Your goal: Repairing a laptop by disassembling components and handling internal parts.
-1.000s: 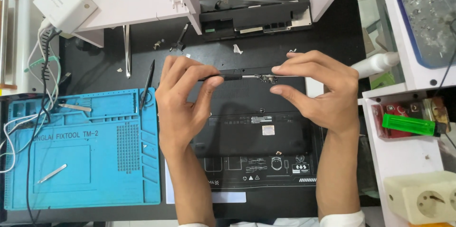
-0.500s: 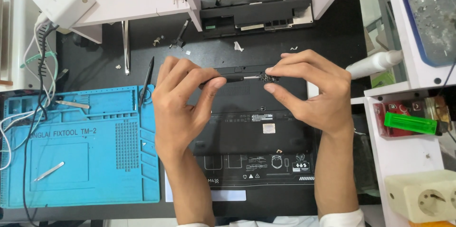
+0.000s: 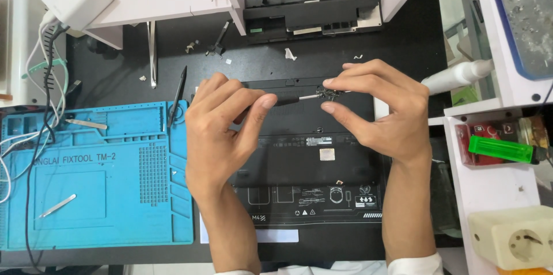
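On the dark bench (image 3: 115, 67) before you lies a flat black rectangular device panel (image 3: 311, 154), and beside it, on your left, a large blue silicone work mat (image 3: 98, 177) with small trays. Your left hand (image 3: 222, 131) is curled, its thumb and fingers closed on the dark handle of a thin screwdriver with a silver shaft (image 3: 299, 97), which points to the right along the upper edge of the panel. Your right hand (image 3: 377, 111) is half closed: thumb and forefinger pinch a small dark metal part (image 3: 331, 93) just at the screwdriver tip. I cannot tell if this part is a screw or a bracket. I think the risk is here: if the tip slips, the tiny part may drop and get lost on the dark bench, or the tip may prick your fingers.
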